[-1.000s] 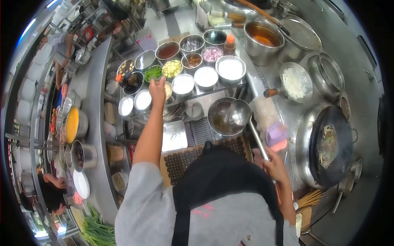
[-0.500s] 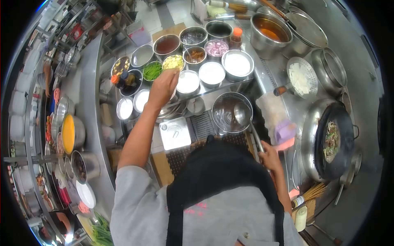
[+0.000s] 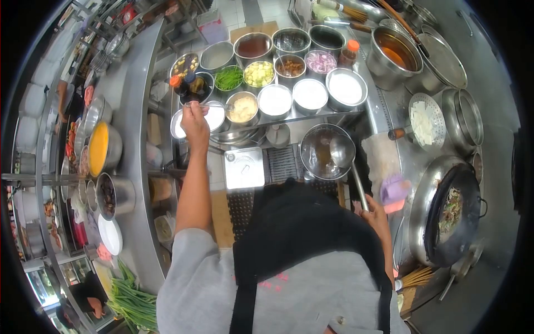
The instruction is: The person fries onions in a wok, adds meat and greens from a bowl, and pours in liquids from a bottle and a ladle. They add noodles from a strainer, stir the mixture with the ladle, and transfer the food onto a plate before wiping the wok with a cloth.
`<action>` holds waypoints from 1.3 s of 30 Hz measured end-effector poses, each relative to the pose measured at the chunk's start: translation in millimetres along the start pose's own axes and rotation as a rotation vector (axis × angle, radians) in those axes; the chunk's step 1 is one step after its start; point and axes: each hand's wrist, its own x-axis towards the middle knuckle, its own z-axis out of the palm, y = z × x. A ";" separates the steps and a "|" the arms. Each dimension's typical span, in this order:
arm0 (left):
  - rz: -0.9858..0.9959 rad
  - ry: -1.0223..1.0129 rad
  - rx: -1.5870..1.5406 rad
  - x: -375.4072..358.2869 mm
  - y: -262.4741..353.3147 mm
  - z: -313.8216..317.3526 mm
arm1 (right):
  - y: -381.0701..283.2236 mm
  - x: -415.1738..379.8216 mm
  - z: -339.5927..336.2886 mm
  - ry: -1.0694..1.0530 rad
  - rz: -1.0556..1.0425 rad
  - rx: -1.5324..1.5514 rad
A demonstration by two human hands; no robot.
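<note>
My left hand [image 3: 196, 127] is closed on the thin metal handle of a spoon [image 3: 218, 106], above a bowl of white powder [image 3: 213, 118]. The spoon's far end reaches the rim of a bowl of pale minced paste [image 3: 242, 108]. Lower right, my right hand [image 3: 378, 220] wraps round the long handle of a metal ladle [image 3: 341, 151]. Its bowl rests inside a round metal pan [image 3: 311, 171] with a little brownish liquid. Near my left hand stand dark bottles with orange caps [image 3: 177, 82], chopped green herbs [image 3: 228, 78] and pale yellow cubes [image 3: 258, 73].
More white-powder bowls [image 3: 310, 94] and sliced shallots [image 3: 321, 62] line the rack. On the right are a pot of orange-brown liquid [image 3: 396, 48], a perforated skimmer with white slices [image 3: 426, 123] and a black wok with food [image 3: 451, 214]. A steel counter [image 3: 133, 139] runs along the left.
My left hand has moved left and down from beside the yellow cubes to over the white powder, where a spoon shows. My right hand keeps the ladle in the pan. The view has shifted.
</note>
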 end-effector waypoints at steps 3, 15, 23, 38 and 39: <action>-0.055 0.012 -0.043 0.9 -19.3 10.0 | 3.6 1.5 0.3 -0.016 -0.034 -0.011; -0.306 0.099 -0.390 15.3 -52.2 -2.8 | -25.3 -25.5 -0.8 -0.025 -0.001 0.150; -0.297 0.077 -0.378 25.4 -49.1 -0.1 | -75.8 -43.2 -3.0 -0.049 -0.001 0.327; -0.327 0.033 -0.546 31.8 -7.0 1.6 | -122.3 -13.3 20.4 -0.212 -0.031 0.391; -0.315 0.000 -0.595 29.9 12.0 6.6 | -128.0 -8.5 26.6 -0.231 -0.039 0.404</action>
